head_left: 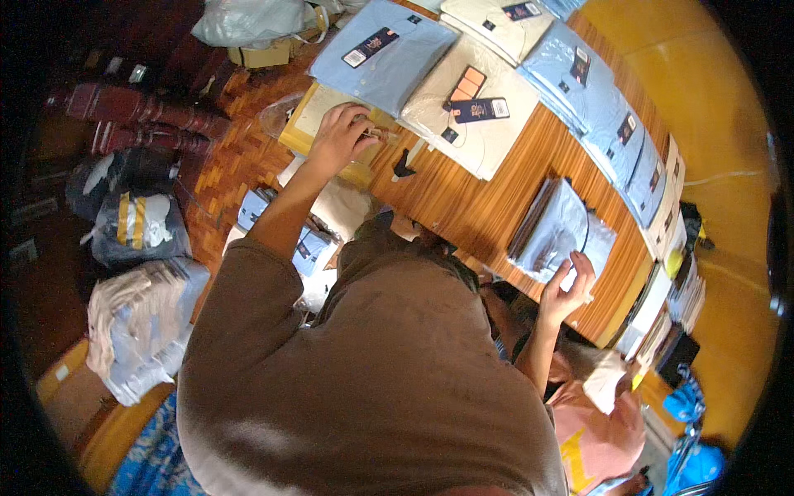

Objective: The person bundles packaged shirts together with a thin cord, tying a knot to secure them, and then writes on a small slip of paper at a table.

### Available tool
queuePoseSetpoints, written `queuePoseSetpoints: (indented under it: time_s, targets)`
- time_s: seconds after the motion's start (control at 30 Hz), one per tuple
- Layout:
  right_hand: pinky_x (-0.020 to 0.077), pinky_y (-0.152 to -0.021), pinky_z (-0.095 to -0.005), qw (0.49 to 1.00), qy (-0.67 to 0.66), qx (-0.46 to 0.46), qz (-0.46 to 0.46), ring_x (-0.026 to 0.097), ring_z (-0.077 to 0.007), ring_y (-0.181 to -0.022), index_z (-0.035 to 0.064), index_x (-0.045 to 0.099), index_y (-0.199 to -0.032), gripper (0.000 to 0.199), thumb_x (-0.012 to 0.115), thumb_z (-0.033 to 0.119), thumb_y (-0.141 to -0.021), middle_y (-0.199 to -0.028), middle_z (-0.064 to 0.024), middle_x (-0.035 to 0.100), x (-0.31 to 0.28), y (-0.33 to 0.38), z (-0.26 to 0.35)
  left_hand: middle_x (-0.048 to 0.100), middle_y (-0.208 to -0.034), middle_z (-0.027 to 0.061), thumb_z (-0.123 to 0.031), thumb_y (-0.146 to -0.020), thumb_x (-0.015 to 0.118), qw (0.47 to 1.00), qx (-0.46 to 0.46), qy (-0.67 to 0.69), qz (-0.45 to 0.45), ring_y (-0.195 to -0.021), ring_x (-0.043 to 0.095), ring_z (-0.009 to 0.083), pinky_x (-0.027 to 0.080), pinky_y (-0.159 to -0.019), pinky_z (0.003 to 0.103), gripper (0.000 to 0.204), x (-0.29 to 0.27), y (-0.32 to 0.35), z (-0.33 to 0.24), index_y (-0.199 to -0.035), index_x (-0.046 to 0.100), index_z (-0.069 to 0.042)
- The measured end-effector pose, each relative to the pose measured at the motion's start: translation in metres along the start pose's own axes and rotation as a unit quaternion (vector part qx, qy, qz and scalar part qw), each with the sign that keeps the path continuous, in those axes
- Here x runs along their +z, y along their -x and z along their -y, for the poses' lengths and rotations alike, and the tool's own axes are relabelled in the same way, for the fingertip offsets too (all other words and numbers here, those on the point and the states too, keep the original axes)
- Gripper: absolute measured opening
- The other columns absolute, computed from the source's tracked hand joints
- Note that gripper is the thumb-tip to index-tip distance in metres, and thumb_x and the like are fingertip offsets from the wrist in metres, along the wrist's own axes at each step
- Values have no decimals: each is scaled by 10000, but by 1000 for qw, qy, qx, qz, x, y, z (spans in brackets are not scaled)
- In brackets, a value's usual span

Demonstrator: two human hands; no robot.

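— Item one, left hand (341, 136)?
— Bare arm stretched far forward and to the left out of a loose brown sleeve, elbow nearly straight, palm down, fingers curled and pressing downward.
— Item two, right hand (566, 289)?
— Forearm raised upright, wrist bent, fingers spread flat, palm down.

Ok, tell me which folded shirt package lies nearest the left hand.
The light blue package, just beyond the left hand; the cream one lies further right.

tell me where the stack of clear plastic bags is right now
In the head view, the stack of clear plastic bags lies on the wooden table, right of centre, under the right hand, below the folded blue shirts.
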State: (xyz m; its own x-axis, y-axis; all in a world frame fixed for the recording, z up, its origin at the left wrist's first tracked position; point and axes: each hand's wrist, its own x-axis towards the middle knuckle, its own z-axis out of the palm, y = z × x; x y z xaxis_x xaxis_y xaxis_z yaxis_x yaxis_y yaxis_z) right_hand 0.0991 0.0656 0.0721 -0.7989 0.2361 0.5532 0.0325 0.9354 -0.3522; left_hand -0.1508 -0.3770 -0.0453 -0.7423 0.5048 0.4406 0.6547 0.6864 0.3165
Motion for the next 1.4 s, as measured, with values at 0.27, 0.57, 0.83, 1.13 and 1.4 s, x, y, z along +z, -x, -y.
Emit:
queuePoseSetpoints:
  time_s: [0.27, 0.57, 0.83, 1.13, 1.4]
  targets:
    - [573, -821, -498, 936, -186, 162, 250, 718, -423, -900, 27, 695, -1101, 337, 439, 245, -1085, -1041, -231, 720, 9, 48, 80, 691, -1066, 197, -242, -1044, 585, 933, -326, 147, 32, -990, 665, 355, 530, -873, 450, 298, 19, 62, 17, -1216, 637, -5]
    - [521, -938, -342, 717, -609, 264, 210, 603, -182, -1110, 13, 431, -1480, 571, 491, 429, -1093, -1284, -101, 611, 37, 69, 95, 667, -940, 40, -250, -1073, 584, 746, -219, 593, 209, -771, 607, 81, 498, -643, 230, 194, 3, -16, -276, -1093, 629, -62]
    - [500, -1007, -344, 738, -473, 467, -115, 654, -191, -1123, -33, 501, -1433, 458, 364, 292, -1140, -1258, -155, 689, -49, 133, -19, 759, -889, 92, -209, -1011, 680, 745, -138, 516, 399, -713, 718, 136, 547, -574, 256, 262, 98, -3, -383, -1113, 679, 33]
    - [394, -634, -247, 769, -374, 513, -78, 456, -69, -734, 56, 568, -1115, 183, 507, 228, -1095, -851, 20, 488, -94, 205, -134, 727, -1105, 151, -312, -1021, 649, 854, -125, 401, 308, -842, 700, 190, 545, -647, 312, 441, 102, -41, -409, -1340, 562, -21]
    - [530, -938, -479, 987, -101, 113, -50, 661, -443, -1100, -47, 616, -1194, 373, 557, 289, -1042, -1151, -253, 700, -27, 62, -223, 430, -1570, 88, -336, -864, 735, 930, 318, -62, 175, -1425, 397, 419, 312, -1176, 620, 558, 106, -49, -392, -1403, 604, -401]
